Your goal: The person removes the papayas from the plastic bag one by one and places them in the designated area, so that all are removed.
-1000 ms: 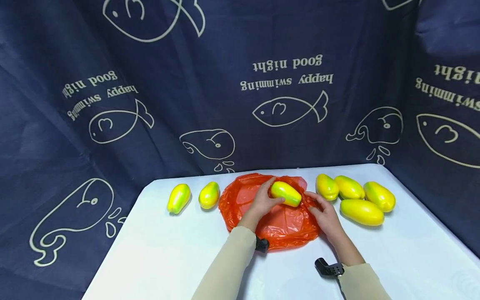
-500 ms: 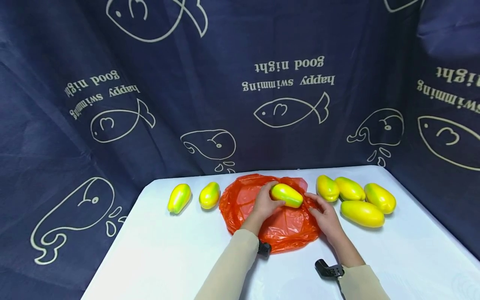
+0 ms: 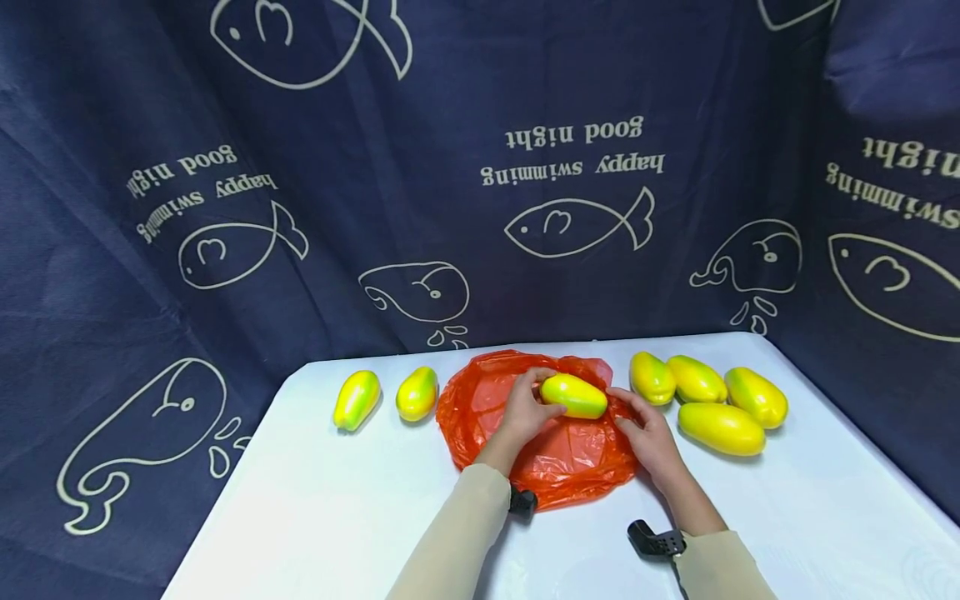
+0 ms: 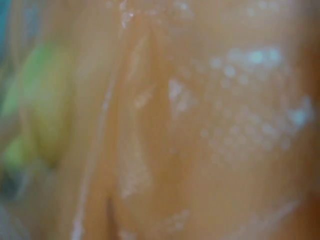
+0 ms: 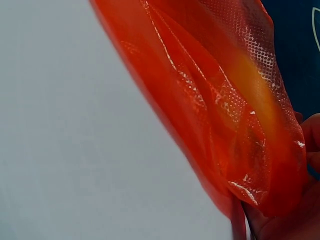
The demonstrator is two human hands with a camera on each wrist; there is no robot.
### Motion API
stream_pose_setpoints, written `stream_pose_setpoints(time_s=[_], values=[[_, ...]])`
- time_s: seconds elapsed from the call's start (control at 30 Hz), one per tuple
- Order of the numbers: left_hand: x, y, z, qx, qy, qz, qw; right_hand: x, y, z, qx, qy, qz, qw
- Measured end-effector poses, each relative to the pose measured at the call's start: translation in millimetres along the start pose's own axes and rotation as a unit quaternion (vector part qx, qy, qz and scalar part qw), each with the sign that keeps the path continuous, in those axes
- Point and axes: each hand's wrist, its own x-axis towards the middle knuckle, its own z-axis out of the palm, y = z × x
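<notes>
In the head view, a red plastic bag point(image 3: 570, 454) lies spread with its mouth up on the white table. My left hand point(image 3: 525, 408) grips a yellow-green papaya point(image 3: 573, 396) by its left end, over the bag's opening. At the bag's right side, my right hand point(image 3: 648, 429) holds the rim between thumb and fingers. The left wrist view is blurred by the bag film point(image 4: 200, 140), with a yellow-green shape point(image 4: 45, 105) at its left. Up close in the right wrist view, the bag point(image 5: 200, 115) bunches beside my right fingers point(image 5: 312, 135).
Several papayas point(image 3: 722, 428) lie grouped to the right of the bag. On the left are two more, one papaya point(image 3: 357, 400) farther out and another papaya point(image 3: 417, 393) near the bag. A dark blue curtain point(image 3: 480, 208) hangs behind the table point(image 3: 322, 508).
The papaya in my left hand has turned to lie more level and sits slightly lower. My right hand stays at the bag's rim, nearly still.
</notes>
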Motion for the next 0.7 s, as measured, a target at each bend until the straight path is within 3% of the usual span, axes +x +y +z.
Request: stream_pose_setpoints(time_s=[0.2,0.43,0.7], values=[[-0.6,-1.7,-3.9,-0.013,-0.016,-0.005,0.9998,0.5,0.4,1.4,-0.002,0.001,0.002,1.0],[-4.0,-1.5,-10.3,0.003,-0.033,-0.006,0.9995,-0.5,0.7,0.7,-0.003,0.0,0.001,1.0],[-10.6,0.6,-20.4,-0.023,-0.051,-0.008,0.9984,0.6,1.0,0.6,-0.004,0.0,0.002,1.0]])
